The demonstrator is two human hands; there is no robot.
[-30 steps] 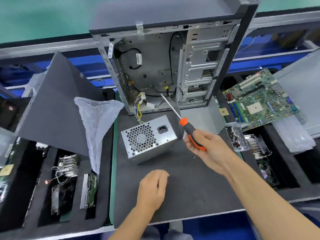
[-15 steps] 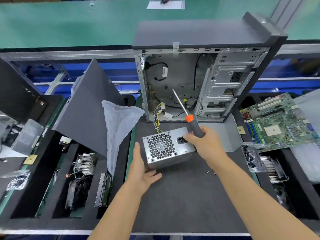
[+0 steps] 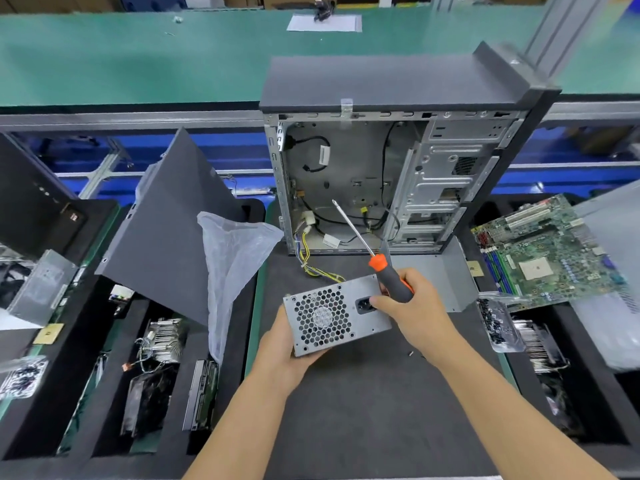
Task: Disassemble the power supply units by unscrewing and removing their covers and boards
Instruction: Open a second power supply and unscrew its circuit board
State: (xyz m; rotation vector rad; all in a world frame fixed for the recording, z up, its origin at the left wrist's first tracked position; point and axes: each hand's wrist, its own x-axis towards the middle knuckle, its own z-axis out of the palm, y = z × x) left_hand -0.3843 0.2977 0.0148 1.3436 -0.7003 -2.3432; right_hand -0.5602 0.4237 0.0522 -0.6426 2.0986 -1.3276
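Observation:
A silver power supply unit [image 3: 332, 315] with a honeycomb fan grille sits on the dark mat [image 3: 374, 403], its yellow and black cables [image 3: 311, 265] trailing back toward the open computer case [image 3: 349, 174]. My left hand [image 3: 285, 351] holds its lower left corner, fingers curled underneath. My right hand [image 3: 415, 310] grips the black and orange screwdriver [image 3: 384, 275], shaft pointing up and left toward the case, and its fingertips touch the unit's right side by the power socket.
A grey side panel [image 3: 166, 244] and a clear plastic bag [image 3: 235, 258] lean at the left. A motherboard [image 3: 547, 254] lies at the right. Foam trays hold heatsinks [image 3: 162, 341] and drives. Another power supply [image 3: 41, 289] sits far left. A loose screw [image 3: 411, 353] lies on the mat.
My left hand moved from the mat up to the unit's left corner and took hold of it. My right hand brought the screwdriver down onto the unit's right side. The camera tilted up.

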